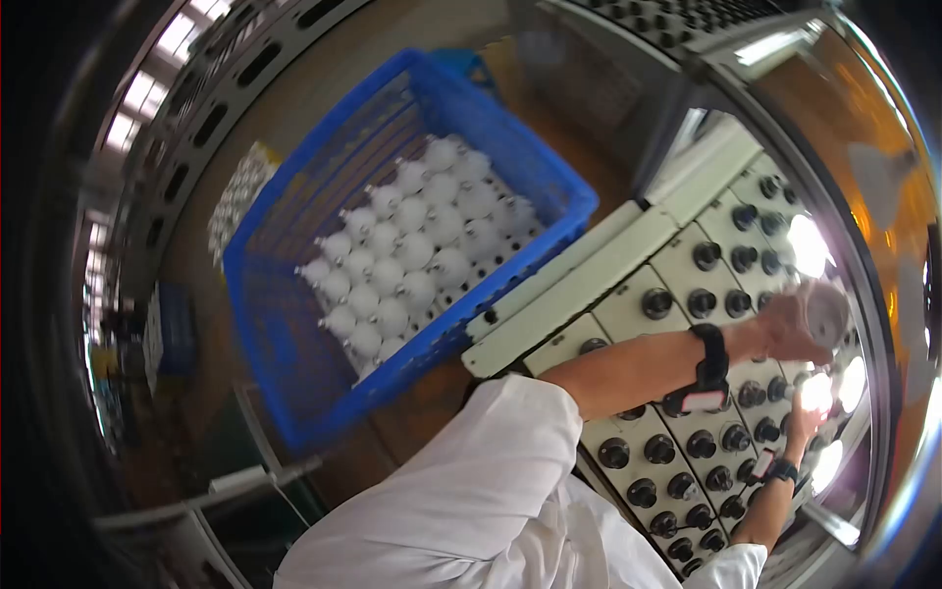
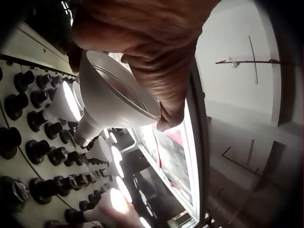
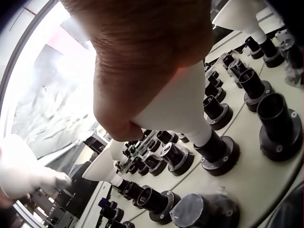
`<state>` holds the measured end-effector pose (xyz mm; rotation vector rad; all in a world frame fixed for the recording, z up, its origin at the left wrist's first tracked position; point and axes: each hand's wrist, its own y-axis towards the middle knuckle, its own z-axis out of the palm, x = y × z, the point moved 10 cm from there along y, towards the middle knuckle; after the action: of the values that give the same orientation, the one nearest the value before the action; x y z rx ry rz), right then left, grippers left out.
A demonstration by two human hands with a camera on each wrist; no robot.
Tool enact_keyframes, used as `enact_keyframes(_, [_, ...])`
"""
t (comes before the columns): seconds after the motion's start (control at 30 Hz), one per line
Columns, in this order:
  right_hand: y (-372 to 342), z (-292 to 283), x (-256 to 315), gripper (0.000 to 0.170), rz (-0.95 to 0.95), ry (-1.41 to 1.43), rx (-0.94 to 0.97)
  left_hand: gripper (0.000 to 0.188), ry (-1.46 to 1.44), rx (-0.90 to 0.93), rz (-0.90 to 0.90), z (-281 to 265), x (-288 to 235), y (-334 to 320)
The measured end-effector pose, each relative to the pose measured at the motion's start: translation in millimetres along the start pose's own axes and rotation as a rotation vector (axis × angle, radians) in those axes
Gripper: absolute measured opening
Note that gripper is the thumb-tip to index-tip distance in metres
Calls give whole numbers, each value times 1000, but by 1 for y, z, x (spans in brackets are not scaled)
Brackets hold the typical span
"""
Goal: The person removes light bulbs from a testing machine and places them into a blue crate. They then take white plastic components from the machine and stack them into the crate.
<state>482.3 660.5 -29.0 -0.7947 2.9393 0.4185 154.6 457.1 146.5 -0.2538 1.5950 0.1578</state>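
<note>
My left hand grips an unlit white reflector bulb by its wide rim. The bulb's screw base points down toward the socket board and is free of any socket. Farther along the board, my right hand holds a lit bulb around its wide end. In the right wrist view, the neck of that white bulb stands in a black socket, while the hand hides its face. Other glowing bulbs sit in sockets beside both hands.
Rows of black sockets cover the pale board, some wrapped in plastic. A blue crate holding many white bulbs stands beside it. A metal frame runs along the board's far side. More bulbs lie beyond the crate.
</note>
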Motion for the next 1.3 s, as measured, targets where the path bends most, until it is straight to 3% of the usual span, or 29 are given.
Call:
enact_keyframes(0.03, [8,15,-10,62,-64,-20,63,104,-141,1,42,-1,9,-14])
enact_keyframes(0.1, [19,1,1,66,-102,39,172,99,-550,260,29,-31,-3,-84])
enact_keyframes(0.13, [24,-22,17,70,-70,111,216,80,-699,247,68,-58,-2,-116])
enact_keyframes(0.17, [13,-83,81,77,-60,47,199,63,-843,235,111,-92,-2,-150])
enact_keyframes(0.2, [5,-96,103,79,-123,5,152,51,-861,224,102,-132,2,-190])
enact_keyframes(0.23, [-3,-103,114,80,-186,-35,107,54,-915,144,80,-179,17,-229])
enact_keyframes(0.3, [-11,-98,96,78,-177,135,-53,59,-1078,-154,10,-284,58,-319])
enact_keyframes(0.33, [-10,-90,89,78,-109,85,-40,62,-1173,-320,-26,-337,83,-380])
enact_keyframes(0.37, [-12,-85,77,78,-14,35,-30,65,-1120,-523,-48,-369,101,-418])
enact_keyframes(0.43, [-12,-129,130,79,-54,-70,-27,64,-1025,-676,-118,-408,156,-479])
enact_keyframes(0.47, [-7,-158,160,79,-25,-114,-32,64,-1031,-680,-108,-415,177,-498])
enact_keyframes(0.5, [-7,-174,175,78,10,-161,-33,62,-1033,-721,-212,-418,207,-517])
enact_keyframes(0.53, [2,-185,178,77,-120,-213,-220,60,-1037,-757,-320,-416,238,-533])
enact_keyframes(0.57, [15,-193,178,73,-184,-21,-176,60,-1046,-745,-318,-417,259,-538])
enact_keyframes(0.63, [26,-202,178,69,-227,1,-104,56,-1056,-723,-601,-398,323,-553])
enact_keyframes(0.7, [6,-213,197,65,-298,508,-131,55,-959,-632,-588,-386,379,-550])
enact_keyframes(0.73, [-9,-205,196,67,-231,599,-58,54,-847,-563,-574,-384,393,-543])
enact_keyframes(0.77, [-24,-205,197,69,-164,689,14,55,-1007,-496,-726,-366,410,-536])
enact_keyframes(0.8, [-58,-232,248,70,-95,959,71,57,-988,-476,-793,-358,425,-531])
enact_keyframes(0.87, [-94,-223,249,69,-68,833,212,58,-994,-439,-845,-346,455,-519])
enact_keyframes(0.9, [-118,-246,272,71,-56,724,217,61,-987,-442,-871,-344,468,-516])
enact_keyframes(0.93, [-134,-264,299,74,-190,784,229,63,-976,-447,-895,-344,482,-512])
enact_keyframes(1.0, [-159,-294,331,79,-202,751,196,64,-1023,-455,-876,-341,514,-505])
enact_keyframes(1.17, [-186,-332,360,79,-128,708,157,63,-1105,-483,-685,-349,515,-498])
enact_keyframes(1.3, [-192,-341,373,79,-163,717,111,63,-973,-564,-844,-372,484,-518])
